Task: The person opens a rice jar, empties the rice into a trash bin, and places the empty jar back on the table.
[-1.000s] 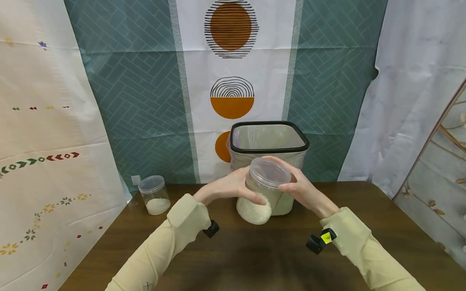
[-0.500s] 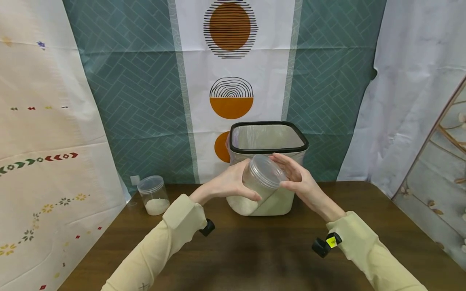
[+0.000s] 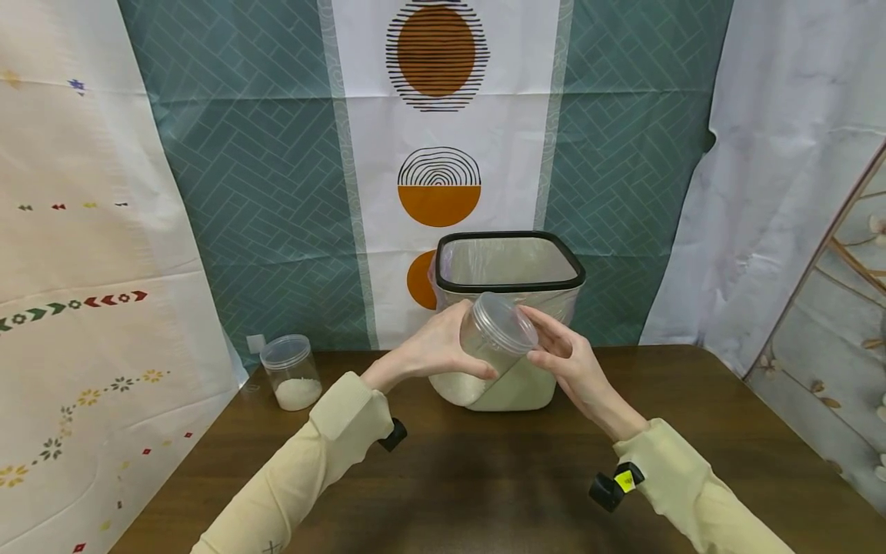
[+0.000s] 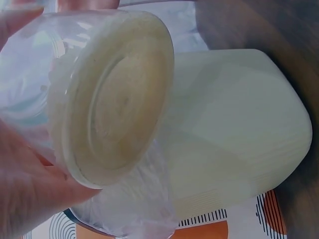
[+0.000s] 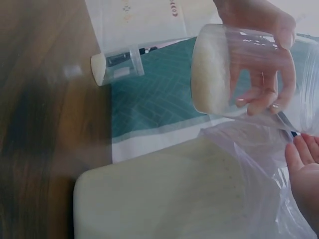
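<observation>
A clear plastic jar (image 3: 481, 338) with white grains in its lower part is held up in front of the bin, tilted with its lid (image 3: 510, 319) to the upper right. My left hand (image 3: 436, 346) grips the jar round its side; its fingers show through the clear wall in the right wrist view. At the lid's right edge, my right hand (image 3: 567, 358) pinches with thumb and fingertips. The left wrist view shows the jar's base (image 4: 122, 99) close up. A second lidded jar (image 3: 291, 369), also with white grains, stands on the table at the left.
Behind the held jar stands a pale bin (image 3: 526, 388) with a black rim (image 3: 512, 288) and a thin plastic liner. A brown wooden table (image 3: 443, 492) lies under everything. Patterned cloths (image 3: 277, 192) hang behind and at the sides.
The jar has tilted, its base swinging left and its lid turning to the right. My right hand shifted outward, then came back in at the lid's edge. The second jar stays put.
</observation>
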`<state>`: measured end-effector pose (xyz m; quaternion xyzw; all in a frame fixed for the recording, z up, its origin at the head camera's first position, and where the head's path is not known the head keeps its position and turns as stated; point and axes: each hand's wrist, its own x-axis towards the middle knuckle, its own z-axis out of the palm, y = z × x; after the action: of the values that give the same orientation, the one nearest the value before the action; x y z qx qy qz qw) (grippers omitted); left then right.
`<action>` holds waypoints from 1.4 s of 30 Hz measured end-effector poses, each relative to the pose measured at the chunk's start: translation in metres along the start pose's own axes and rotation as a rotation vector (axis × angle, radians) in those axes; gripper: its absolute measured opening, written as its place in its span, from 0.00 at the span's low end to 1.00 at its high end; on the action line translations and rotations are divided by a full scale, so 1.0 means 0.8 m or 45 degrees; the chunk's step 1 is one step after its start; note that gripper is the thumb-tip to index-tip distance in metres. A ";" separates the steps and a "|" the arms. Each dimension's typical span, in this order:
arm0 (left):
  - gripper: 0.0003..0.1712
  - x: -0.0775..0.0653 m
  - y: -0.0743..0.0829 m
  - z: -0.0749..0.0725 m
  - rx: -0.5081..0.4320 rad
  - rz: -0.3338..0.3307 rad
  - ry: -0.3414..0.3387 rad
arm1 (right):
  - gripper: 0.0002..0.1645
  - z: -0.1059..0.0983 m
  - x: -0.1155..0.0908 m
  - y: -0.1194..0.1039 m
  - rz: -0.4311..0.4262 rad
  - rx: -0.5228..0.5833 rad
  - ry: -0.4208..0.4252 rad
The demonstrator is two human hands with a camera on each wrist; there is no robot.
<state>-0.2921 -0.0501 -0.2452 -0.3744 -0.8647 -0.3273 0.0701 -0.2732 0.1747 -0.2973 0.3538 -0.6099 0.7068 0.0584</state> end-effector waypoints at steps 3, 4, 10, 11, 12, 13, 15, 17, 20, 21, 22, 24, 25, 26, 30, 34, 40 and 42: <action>0.42 -0.001 0.001 0.002 0.012 -0.006 0.011 | 0.36 0.005 0.000 0.001 -0.006 0.020 0.041; 0.42 -0.001 0.001 0.002 0.015 -0.009 0.014 | 0.36 0.007 0.000 0.001 -0.008 0.017 0.058; 0.41 0.000 0.001 0.004 0.010 -0.029 0.019 | 0.34 0.015 0.002 0.002 -0.027 0.005 0.136; 0.41 0.000 0.001 0.004 0.003 -0.031 0.018 | 0.34 0.016 0.003 0.002 -0.029 0.008 0.144; 0.41 0.000 0.001 0.004 -0.001 -0.037 0.016 | 0.33 0.016 0.003 0.002 -0.031 0.013 0.149; 0.42 0.000 0.001 0.004 -0.003 -0.043 0.012 | 0.33 0.016 0.004 0.002 -0.031 0.015 0.149; 0.43 0.000 0.001 0.004 -0.005 -0.061 -0.003 | 0.34 0.016 0.004 0.003 -0.025 0.015 0.137; 0.43 0.000 0.002 0.004 -0.004 -0.073 -0.018 | 0.35 0.015 0.005 0.003 -0.022 0.013 0.106; 0.43 -0.002 0.004 0.003 0.005 -0.084 -0.034 | 0.37 0.014 0.007 0.004 -0.028 0.004 0.041; 0.42 -0.002 0.005 0.003 0.007 -0.084 -0.037 | 0.38 0.013 0.009 0.004 -0.030 0.002 0.020; 0.42 -0.002 0.005 0.003 0.010 -0.082 -0.036 | 0.39 0.013 0.010 0.004 -0.034 0.000 0.002; 0.42 -0.002 0.005 0.002 0.014 -0.076 -0.040 | 0.41 0.014 0.012 0.003 -0.036 -0.007 -0.022; 0.42 -0.002 0.005 0.002 0.010 -0.072 -0.046 | 0.42 0.014 0.012 0.002 -0.033 -0.009 -0.030; 0.42 -0.002 0.005 0.002 0.007 -0.066 -0.054 | 0.42 0.015 0.013 0.001 -0.027 -0.015 -0.035; 0.42 -0.001 0.006 0.002 -0.012 -0.055 -0.082 | 0.43 0.015 0.014 -0.002 -0.001 -0.028 -0.051; 0.42 -0.001 0.006 0.001 -0.033 -0.065 -0.114 | 0.43 0.015 0.016 -0.002 -0.010 -0.032 -0.084; 0.43 -0.003 0.008 -0.002 -0.050 -0.097 -0.185 | 0.43 0.010 0.018 -0.001 -0.043 -0.048 -0.176; 0.43 -0.003 0.008 -0.003 -0.060 -0.097 -0.207 | 0.44 0.007 0.019 -0.001 -0.041 -0.065 -0.216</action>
<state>-0.2863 -0.0499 -0.2408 -0.3681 -0.8733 -0.3185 -0.0217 -0.2817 0.1646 -0.2877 0.4205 -0.6246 0.6575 0.0266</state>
